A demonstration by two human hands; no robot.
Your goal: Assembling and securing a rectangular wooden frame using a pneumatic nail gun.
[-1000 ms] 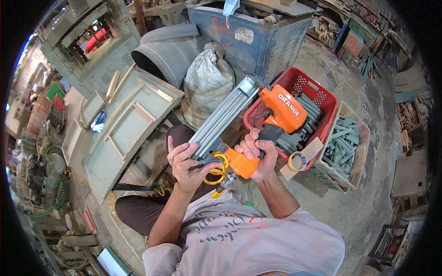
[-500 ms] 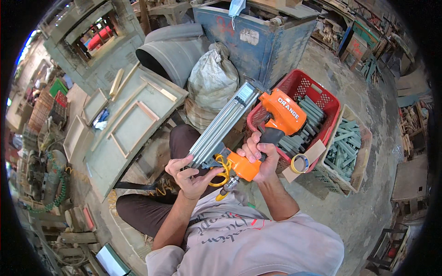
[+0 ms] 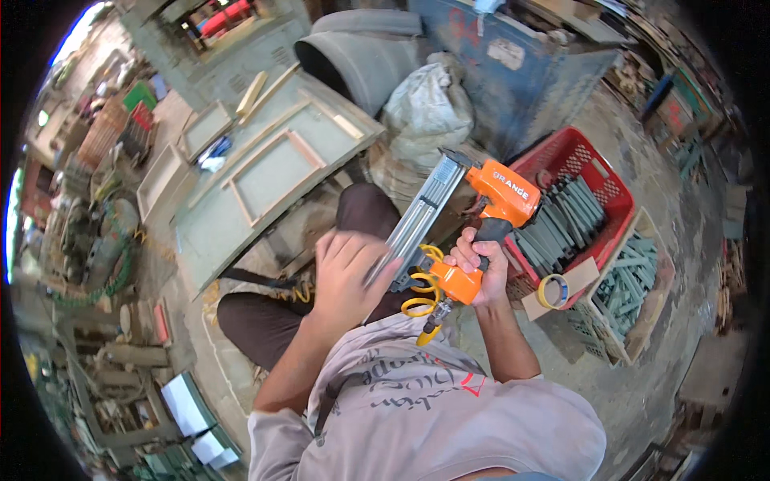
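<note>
My right hand (image 3: 487, 268) is wrapped round the black grip of an orange pneumatic nail gun (image 3: 505, 192), held in front of my shirt. From its nose, a long silver magazine (image 3: 423, 210) slants down toward my left hand. A coiled yellow air hose (image 3: 419, 298) with a metal fitting hangs by the orange handle base. My left hand (image 3: 345, 276) is beside the magazine's lower end, the thumb side nearest it. Motion smears its fingers, so I cannot tell whether it touches or holds anything.
A low workbench (image 3: 200, 240) with wooden frames (image 3: 277, 180) stands at the left. To the right, a red crate (image 3: 622, 196) and a pale crate (image 3: 662, 301) hold grey-green wood strips. A tape roll (image 3: 553, 292) lies on cardboard. Behind are a sack (image 3: 429, 108) and blue bin (image 3: 521, 80).
My left hand has shifted from gripping the magazine's lower end to a blurred position beside it. The view has turned, and the nail gun sits farther right in the picture, still in my right hand.
</note>
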